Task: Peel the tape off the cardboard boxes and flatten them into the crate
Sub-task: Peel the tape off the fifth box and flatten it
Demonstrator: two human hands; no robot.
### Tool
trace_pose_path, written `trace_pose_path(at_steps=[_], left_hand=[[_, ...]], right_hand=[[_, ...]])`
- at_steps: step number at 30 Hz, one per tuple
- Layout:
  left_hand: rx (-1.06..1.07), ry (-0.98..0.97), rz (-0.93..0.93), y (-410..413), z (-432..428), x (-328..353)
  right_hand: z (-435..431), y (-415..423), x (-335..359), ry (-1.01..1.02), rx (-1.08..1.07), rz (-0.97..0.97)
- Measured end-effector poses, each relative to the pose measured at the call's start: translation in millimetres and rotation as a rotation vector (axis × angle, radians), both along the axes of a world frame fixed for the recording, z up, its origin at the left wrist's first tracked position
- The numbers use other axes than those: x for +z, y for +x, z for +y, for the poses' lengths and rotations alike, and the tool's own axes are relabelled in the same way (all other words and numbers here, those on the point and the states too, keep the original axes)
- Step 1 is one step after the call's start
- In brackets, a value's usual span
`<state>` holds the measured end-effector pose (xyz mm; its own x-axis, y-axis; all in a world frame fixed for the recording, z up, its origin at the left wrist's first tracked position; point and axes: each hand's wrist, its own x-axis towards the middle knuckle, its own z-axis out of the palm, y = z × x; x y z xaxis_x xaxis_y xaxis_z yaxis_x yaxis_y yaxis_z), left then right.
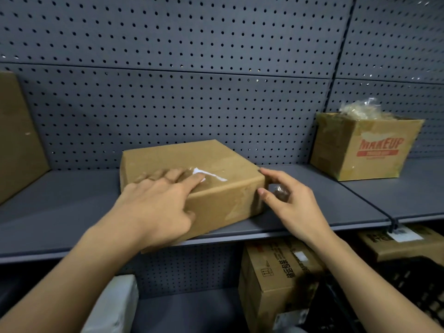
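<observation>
- Counting the cardboard: five brown boxes show, three on the grey metal shelf (72, 212) and two below it.
- On the shelf, a closed, flat brown cardboard box (223, 200) lies in the middle, its near corner over the front edge. An open brown box printed MAKEUP in red (360, 152) stands well apart at the right, and a plain brown box (14, 135) is cut off at the left edge.
- Below, a brown box with black print (271, 275) is tilted beside a brown box with a white label (408, 243).
- One black plastic crate (415, 284) sits at the lower right, under the labelled box.
- One torn white label scrap (211, 175) sticks to the closed box's top.
- The left hand (153, 203) lies palm down on that top, fingers straight and blurred, thumb down the front face.
- The right hand (290, 205) is at the box's right end, forefinger and thumb tips touching it, fingers curled around one crumpled wad of clear tape (278, 191).
</observation>
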<state>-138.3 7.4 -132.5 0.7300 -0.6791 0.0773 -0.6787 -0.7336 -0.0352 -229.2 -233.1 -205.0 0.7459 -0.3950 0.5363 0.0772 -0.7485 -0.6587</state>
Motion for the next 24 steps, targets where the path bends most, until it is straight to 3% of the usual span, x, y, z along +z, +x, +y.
trace_pose_path(at_steps=[10, 24], left_hand=[[0.030, -0.023, -0.232, 23, -17, -23], [-0.019, -0.222, -0.344, 35, -10, -31]], right_hand=[[25, 2, -11, -0.109, -0.129, -0.041], [66, 17, -12, -0.100, -0.371, -0.036]])
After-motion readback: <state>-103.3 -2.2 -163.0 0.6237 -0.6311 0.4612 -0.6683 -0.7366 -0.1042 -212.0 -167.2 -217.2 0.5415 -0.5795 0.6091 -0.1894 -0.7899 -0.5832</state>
